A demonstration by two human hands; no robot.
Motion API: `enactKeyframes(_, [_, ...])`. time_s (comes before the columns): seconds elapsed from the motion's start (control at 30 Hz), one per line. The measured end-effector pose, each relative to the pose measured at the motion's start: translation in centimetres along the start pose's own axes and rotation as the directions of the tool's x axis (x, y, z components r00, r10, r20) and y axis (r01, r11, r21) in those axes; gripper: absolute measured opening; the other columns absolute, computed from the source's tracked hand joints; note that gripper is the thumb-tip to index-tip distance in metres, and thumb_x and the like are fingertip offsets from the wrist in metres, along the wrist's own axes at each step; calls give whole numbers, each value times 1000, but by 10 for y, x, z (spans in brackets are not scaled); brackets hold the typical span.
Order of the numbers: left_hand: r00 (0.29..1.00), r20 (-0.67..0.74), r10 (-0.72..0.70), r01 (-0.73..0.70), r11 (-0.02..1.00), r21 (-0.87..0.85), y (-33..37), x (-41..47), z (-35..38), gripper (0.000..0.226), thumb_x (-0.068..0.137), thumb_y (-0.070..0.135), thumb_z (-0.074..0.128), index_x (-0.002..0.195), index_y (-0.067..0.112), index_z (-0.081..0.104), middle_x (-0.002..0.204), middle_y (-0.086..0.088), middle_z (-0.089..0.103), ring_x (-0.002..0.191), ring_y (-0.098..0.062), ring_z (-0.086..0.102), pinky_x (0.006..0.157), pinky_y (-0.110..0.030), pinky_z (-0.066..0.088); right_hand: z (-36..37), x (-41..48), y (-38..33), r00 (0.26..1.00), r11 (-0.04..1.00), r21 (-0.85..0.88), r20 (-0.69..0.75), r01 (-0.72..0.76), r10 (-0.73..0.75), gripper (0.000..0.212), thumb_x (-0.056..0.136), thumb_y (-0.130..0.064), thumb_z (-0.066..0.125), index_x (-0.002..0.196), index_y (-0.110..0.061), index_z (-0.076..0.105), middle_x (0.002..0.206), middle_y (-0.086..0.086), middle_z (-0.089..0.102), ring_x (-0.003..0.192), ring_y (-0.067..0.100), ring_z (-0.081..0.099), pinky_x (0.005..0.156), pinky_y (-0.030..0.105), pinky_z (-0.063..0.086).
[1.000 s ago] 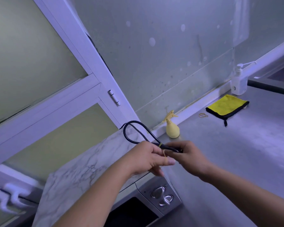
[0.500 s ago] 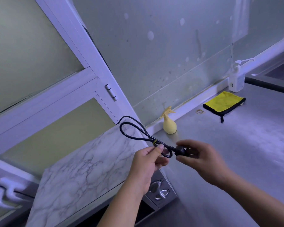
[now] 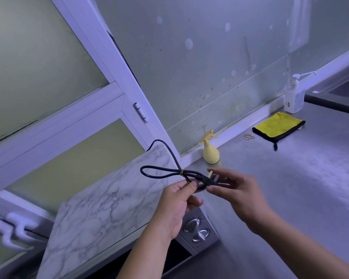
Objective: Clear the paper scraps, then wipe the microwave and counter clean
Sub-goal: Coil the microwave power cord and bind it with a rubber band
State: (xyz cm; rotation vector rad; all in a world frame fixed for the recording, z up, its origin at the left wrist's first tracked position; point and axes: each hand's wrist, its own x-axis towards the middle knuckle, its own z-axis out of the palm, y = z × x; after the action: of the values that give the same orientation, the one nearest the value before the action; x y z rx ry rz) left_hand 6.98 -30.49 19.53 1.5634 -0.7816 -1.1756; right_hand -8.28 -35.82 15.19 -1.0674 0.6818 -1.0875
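The microwave point(image 3: 113, 202) has a marble-patterned top and two silver knobs at its front right. Its black power cord point(image 3: 159, 172) is looped and bound with a yellow tie above the top's right edge. My left hand point(image 3: 177, 200) pinches the cord just below the tie. My right hand point(image 3: 236, 190) holds the black plug at the cord's end between thumb and fingers. A yellow cloth with black trim point(image 3: 278, 126) lies on the grey counter point(image 3: 290, 178) at the back right. A small yellow spray bottle point(image 3: 210, 152) stands by the wall.
A white pump bottle point(image 3: 294, 95) stands at the back right beside a dark sink edge. Rubber bands point(image 3: 248, 136) lie left of the cloth. A white-framed frosted window fills the left side.
Both hands shifted a little to the right with the cord. The loop has flattened and now points left, and my right hand's grip on the plug has loosened to a fingertip hold.
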Motion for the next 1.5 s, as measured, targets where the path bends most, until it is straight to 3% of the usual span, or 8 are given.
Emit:
enactKeyframes(0.27, [997, 80, 2, 13, 982, -190, -5, -10, -5, 17, 91, 18, 67, 100, 8, 77, 104, -12, 74, 88, -17, 70, 84, -25, 57, 11, 0, 5, 1000, 1000, 21, 26, -17, 16, 40, 73, 6, 80, 104, -19, 77, 89, 12, 76, 82, 13, 71, 75, 20, 55])
enactKeyframes(0.43, [989, 142, -27, 57, 976, -211, -8, -10, 2, 44, 83, 20, 73, 117, -6, 65, 114, -17, 72, 105, -23, 69, 92, -28, 54, 19, -14, 16, 998, 990, -127, -22, 63, -67, 45, 72, 6, 81, 92, -34, 78, 90, 5, 75, 89, 19, 73, 83, 26, 57])
enactKeyframes(0.6, [998, 17, -68, 69, 943, -325, -10, -8, 16, 47, 76, 17, 76, 114, -8, 67, 102, -17, 73, 96, -25, 71, 78, -25, 58, 27, -25, 20, 975, 908, -378, -56, 178, -215, 45, 76, -11, 81, 93, -52, 71, 89, -11, 69, 92, 5, 66, 78, 9, 45])
enactKeyframes(0.77, [990, -84, -109, 70, 926, -372, -11, -8, 27, 36, 85, 10, 73, 113, -11, 65, 99, -20, 72, 92, -25, 70, 78, -26, 58, 15, -29, 15, 990, 915, -378, 30, 140, -139, 30, 90, -8, 68, 107, -32, 74, 100, -16, 73, 105, 2, 64, 91, 16, 46])
enactKeyframes(1.0, [986, -136, -100, 49, 941, -335, -13, -10, 45, 21, 88, 8, 71, 104, -3, 64, 86, -14, 70, 81, -21, 70, 79, -28, 54, 13, -36, 20, 992, 911, -398, -12, 112, -127, 43, 92, -2, 60, 122, -32, 66, 102, -20, 73, 109, -1, 62, 93, 14, 44])
enactKeyframes(1.17, [982, -131, -133, 74, 921, -382, -13, -9, 53, 9, 89, 5, 67, 92, 6, 58, 75, -9, 66, 72, -19, 68, 69, -25, 54, 20, -40, 24, 988, 919, -378, -56, 112, -143, 48, 79, -12, 76, 115, -42, 64, 98, -22, 68, 109, 2, 58, 85, 4, 38])
enactKeyframes(1.37, [958, -170, -229, 128, 879, -458, -9, -3, 47, 23, 88, -8, 45, 87, 6, 63, 74, -6, 68, 68, -18, 65, 64, -24, 52, 2, -23, 9, 998, 909, -412, 46, 56, -41, 19, 80, -10, 70, 82, -29, 72, 80, -14, 73, 82, -3, 65, 72, 9, 43])
enactKeyframes(1.5, [959, -164, -231, 136, 883, -450, -7, -7, 47, 23, 87, -10, 46, 87, 2, 66, 73, -10, 68, 67, -17, 65, 67, -25, 58, -5, -1, -8, 981, 902, -433, 175, 1, 83, 11, 82, -6, 65, 75, -13, 69, 61, -4, 64, 58, 7, 51, 54, 14, 36])
